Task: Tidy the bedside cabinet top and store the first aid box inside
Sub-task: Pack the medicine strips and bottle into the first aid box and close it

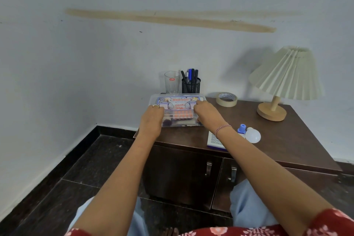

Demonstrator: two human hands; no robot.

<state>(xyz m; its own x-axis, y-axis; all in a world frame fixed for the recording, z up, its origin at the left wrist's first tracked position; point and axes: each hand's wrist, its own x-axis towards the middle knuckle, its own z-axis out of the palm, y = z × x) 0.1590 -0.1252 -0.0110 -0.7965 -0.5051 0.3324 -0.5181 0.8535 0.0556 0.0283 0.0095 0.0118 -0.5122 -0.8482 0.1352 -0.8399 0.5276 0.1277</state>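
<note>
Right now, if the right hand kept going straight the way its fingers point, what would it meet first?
The right hand is already on the first aid box lid; sliding on past it, it would probably meet the mesh pen holder just behind, though depth is unclear.

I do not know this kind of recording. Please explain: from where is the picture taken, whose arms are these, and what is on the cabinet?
No machine here: a person wears one camera on the head, so you look down along their own arms. The left hand and the right hand hold a clear first aid box by its two sides, at the left end of the cabinet top. Behind it stand a glass and a pen holder. To the right are a roll of tape, a lamp, a light bulb, a small blue-capped bottle and a book partly under the right arm. The cabinet doors are closed.
</note>
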